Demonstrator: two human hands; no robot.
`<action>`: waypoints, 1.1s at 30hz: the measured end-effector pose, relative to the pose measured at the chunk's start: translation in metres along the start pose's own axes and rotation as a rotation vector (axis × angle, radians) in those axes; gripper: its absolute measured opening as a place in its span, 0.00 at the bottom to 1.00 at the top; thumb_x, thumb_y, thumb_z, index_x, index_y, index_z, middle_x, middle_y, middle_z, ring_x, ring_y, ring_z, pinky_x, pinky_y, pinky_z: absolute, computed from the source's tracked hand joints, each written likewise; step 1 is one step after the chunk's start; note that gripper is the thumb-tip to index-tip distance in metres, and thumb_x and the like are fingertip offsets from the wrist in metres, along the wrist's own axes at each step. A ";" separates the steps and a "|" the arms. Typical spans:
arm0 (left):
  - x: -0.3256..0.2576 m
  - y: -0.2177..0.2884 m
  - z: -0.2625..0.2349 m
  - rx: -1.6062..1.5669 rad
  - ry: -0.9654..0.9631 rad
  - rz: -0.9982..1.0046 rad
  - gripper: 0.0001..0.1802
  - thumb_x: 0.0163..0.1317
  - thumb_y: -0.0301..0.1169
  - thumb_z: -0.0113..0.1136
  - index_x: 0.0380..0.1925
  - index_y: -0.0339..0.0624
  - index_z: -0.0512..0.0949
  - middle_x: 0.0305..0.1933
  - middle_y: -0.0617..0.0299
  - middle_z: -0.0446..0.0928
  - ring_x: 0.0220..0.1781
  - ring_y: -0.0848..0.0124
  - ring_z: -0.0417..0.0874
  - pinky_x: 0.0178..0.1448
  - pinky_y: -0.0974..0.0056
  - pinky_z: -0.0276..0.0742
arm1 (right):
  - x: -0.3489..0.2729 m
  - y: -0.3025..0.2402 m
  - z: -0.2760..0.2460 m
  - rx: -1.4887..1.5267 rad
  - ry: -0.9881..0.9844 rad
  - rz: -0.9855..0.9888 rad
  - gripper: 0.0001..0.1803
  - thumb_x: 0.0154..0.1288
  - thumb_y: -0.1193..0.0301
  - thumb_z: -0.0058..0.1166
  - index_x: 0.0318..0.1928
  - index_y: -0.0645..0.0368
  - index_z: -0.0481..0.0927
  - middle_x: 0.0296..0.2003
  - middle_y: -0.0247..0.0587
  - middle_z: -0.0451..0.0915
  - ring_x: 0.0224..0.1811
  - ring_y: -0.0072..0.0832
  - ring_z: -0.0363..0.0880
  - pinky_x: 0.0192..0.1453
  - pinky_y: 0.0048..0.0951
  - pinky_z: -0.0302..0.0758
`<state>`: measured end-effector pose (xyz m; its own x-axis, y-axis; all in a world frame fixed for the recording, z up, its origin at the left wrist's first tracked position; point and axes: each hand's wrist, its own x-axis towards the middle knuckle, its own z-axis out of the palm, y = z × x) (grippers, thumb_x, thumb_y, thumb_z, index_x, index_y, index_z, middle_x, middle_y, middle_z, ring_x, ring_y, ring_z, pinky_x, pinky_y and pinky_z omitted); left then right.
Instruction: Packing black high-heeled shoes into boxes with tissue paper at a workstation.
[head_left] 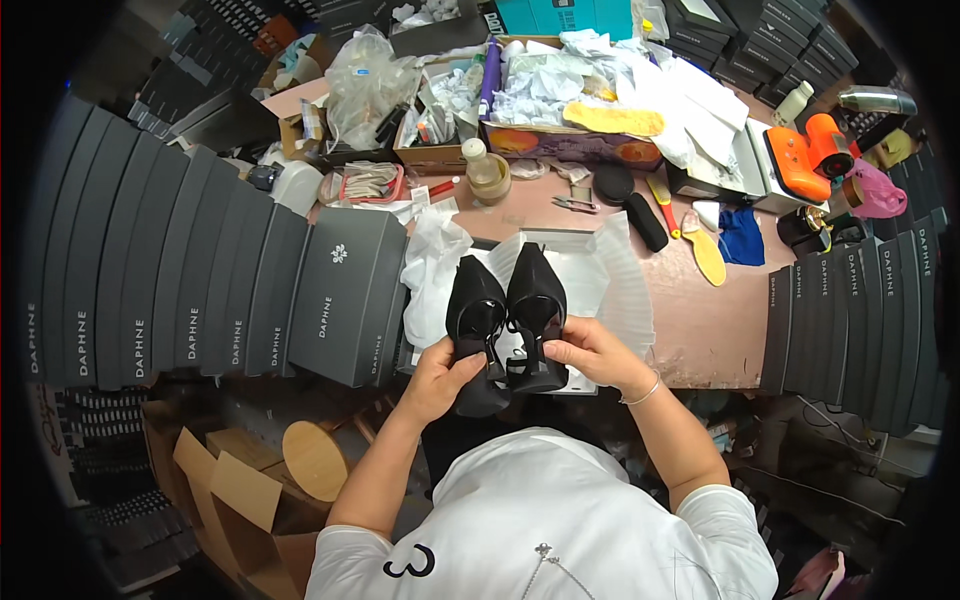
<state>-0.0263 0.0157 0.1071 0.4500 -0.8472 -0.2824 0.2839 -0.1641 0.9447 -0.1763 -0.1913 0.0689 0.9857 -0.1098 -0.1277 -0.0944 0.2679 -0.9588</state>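
A pair of black pointed heeled shoes is held side by side in front of me, toes pointing away. My left hand (pixel 438 380) is closed around the back of the left shoe (pixel 474 288), thumb lying across its heel area. The right shoe (pixel 536 280) is gripped at its back by my right hand (pixel 598 355), with the thumb on the inner side. Beneath the shoes lies an opened shoebox (pixel 565 240), partly hidden by them. White tissue paper (pixel 432 250) spills out at its left, and a translucent wrapping sheet (pixel 622 285) at its right.
Dark grey shoeboxes (pixel 340 290) line the left side; more boxes (pixel 870 320) stand at right. Farther back are a glue jar (pixel 487 175), black brush (pixel 646 222), yellow insole (pixel 706 252), blue cloth (pixel 741 238), orange device (pixel 800 165) and a paper-filled carton (pixel 570 148).
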 end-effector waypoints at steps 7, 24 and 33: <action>0.011 -0.024 -0.009 -0.209 -0.018 -0.077 0.13 0.68 0.32 0.53 0.46 0.34 0.74 0.43 0.61 0.79 0.44 0.76 0.78 0.51 0.70 0.74 | 0.014 -0.009 -0.002 0.125 -0.028 0.150 0.14 0.70 0.62 0.53 0.46 0.62 0.78 0.30 0.21 0.72 0.30 0.10 0.63 0.32 0.16 0.63; 0.088 -0.030 -0.015 -0.196 -0.122 -0.355 0.11 0.69 0.29 0.49 0.46 0.34 0.71 0.41 0.55 0.79 0.38 0.67 0.83 0.44 0.59 0.82 | 0.055 0.093 -0.264 -0.929 1.068 0.199 0.26 0.52 0.66 0.68 0.48 0.63 0.72 0.44 0.55 0.77 0.48 0.49 0.76 0.52 0.42 0.71; 0.109 -0.017 -0.013 -0.082 -0.104 -0.163 0.09 0.69 0.29 0.50 0.45 0.36 0.73 0.38 0.60 0.78 0.37 0.71 0.80 0.45 0.65 0.79 | 0.074 0.068 -0.226 -1.227 0.957 -0.208 0.26 0.52 0.72 0.60 0.54 0.60 0.71 0.52 0.53 0.74 0.56 0.49 0.72 0.60 0.43 0.69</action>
<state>0.0294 -0.0674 0.0577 0.3039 -0.8612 -0.4073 0.4153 -0.2650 0.8702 -0.1414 -0.3971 -0.0629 0.5889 -0.7148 0.3770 -0.4939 -0.6876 -0.5322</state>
